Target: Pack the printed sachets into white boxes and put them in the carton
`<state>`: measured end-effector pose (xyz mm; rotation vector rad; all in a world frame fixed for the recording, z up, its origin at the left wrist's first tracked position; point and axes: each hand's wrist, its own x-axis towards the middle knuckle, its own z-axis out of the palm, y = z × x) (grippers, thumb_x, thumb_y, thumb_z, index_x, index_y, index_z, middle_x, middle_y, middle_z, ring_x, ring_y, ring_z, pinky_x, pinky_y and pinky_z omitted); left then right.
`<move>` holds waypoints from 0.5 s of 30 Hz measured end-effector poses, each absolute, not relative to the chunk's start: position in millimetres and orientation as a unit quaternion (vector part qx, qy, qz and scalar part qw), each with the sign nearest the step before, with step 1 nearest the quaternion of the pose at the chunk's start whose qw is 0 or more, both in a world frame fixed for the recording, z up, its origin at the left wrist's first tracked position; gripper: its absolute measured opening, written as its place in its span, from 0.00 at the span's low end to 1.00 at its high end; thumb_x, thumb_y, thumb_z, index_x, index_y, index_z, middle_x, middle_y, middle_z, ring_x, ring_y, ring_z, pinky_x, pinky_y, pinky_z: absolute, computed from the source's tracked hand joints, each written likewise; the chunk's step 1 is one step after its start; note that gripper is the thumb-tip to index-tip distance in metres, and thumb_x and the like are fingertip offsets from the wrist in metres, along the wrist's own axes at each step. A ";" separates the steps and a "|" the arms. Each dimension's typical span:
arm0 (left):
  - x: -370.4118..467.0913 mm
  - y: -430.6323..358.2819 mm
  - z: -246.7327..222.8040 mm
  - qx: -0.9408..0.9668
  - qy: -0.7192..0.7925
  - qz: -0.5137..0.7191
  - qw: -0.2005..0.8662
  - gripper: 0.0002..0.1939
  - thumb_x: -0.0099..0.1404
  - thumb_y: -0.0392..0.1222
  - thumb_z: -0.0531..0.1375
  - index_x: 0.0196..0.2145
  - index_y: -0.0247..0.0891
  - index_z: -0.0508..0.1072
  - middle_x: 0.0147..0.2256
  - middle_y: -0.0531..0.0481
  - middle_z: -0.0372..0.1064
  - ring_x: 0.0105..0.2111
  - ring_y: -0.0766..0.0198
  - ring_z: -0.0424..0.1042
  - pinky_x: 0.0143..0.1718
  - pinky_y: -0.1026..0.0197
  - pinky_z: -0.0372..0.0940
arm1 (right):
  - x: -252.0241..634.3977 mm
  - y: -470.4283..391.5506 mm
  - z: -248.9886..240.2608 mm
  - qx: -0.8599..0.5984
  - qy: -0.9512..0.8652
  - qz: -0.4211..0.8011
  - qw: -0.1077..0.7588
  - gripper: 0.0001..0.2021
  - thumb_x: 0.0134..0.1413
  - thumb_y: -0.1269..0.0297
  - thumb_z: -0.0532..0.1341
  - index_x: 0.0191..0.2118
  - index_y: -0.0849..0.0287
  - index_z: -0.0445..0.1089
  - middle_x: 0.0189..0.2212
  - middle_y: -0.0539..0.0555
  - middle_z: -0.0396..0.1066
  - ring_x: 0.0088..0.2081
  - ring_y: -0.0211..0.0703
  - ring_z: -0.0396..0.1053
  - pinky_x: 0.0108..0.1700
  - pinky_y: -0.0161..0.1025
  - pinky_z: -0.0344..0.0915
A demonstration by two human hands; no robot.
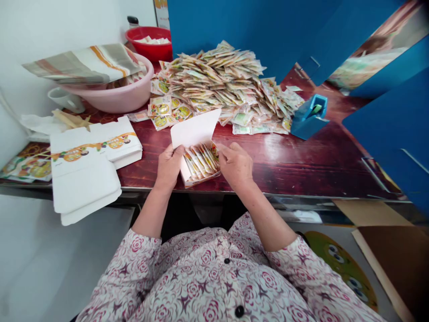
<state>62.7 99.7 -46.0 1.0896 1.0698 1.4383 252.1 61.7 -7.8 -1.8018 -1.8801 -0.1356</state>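
A small white carton [195, 129] stands on the table with its lid raised, and a row of flat sachets [201, 160] fills it on edge. My left hand [170, 165] grips the carton's left side, thumb near the base of the lid. At the right side, my right hand [235, 164] has its fingers curled, thumb and forefinger pinched at the carton's right edge; a side flap seems to be between them. Behind the carton lies a large heap of printed sachets [214, 80].
Flattened white cartons [83, 179] are stacked at the left, over the table's front edge. A pink basin [114, 96] with a striped cloth [83, 65], a white mug [67, 99] and a red basin [147, 44] stand behind. A blue tape dispenser [308, 118] sits right, near blue panels [385, 129].
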 end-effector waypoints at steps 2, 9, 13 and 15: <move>63.4 99.8 -46.5 0.449 0.443 0.596 0.497 0.16 0.61 0.49 0.64 0.43 0.36 0.78 0.36 0.50 0.78 0.33 0.62 0.76 0.39 0.60 0.71 | 252.2 60.6 -11.9 -0.655 -0.697 -0.064 0.286 0.15 0.64 0.69 0.55 0.42 0.53 0.81 0.29 0.54 0.68 0.32 0.43 0.65 0.34 0.39 0.61; 74.0 90.1 -43.7 0.386 0.385 0.633 0.549 0.13 0.62 0.47 0.63 0.44 0.41 0.72 0.40 0.52 0.76 0.38 0.62 0.76 0.42 0.61 0.71 | 254.3 58.7 -16.8 -0.619 -0.709 -0.057 0.333 0.13 0.64 0.68 0.56 0.41 0.55 0.80 0.31 0.55 0.68 0.34 0.44 0.65 0.37 0.40 0.62; 75.8 86.6 -46.3 0.385 0.388 0.637 0.543 0.15 0.62 0.45 0.63 0.46 0.43 0.69 0.41 0.52 0.75 0.41 0.62 0.75 0.45 0.60 0.70 | 256.5 54.6 -6.2 -0.573 -0.758 -0.005 0.312 0.11 0.65 0.62 0.58 0.38 0.55 0.79 0.31 0.55 0.69 0.35 0.45 0.65 0.40 0.42 0.62; 73.9 87.4 -48.6 0.406 0.404 0.623 0.533 0.13 0.63 0.44 0.62 0.45 0.42 0.69 0.40 0.52 0.75 0.40 0.61 0.75 0.44 0.60 0.70 | 259.9 58.1 -3.3 -0.551 -0.765 0.064 0.326 0.14 0.65 0.59 0.58 0.32 0.57 0.77 0.31 0.55 0.69 0.34 0.43 0.66 0.39 0.41 0.63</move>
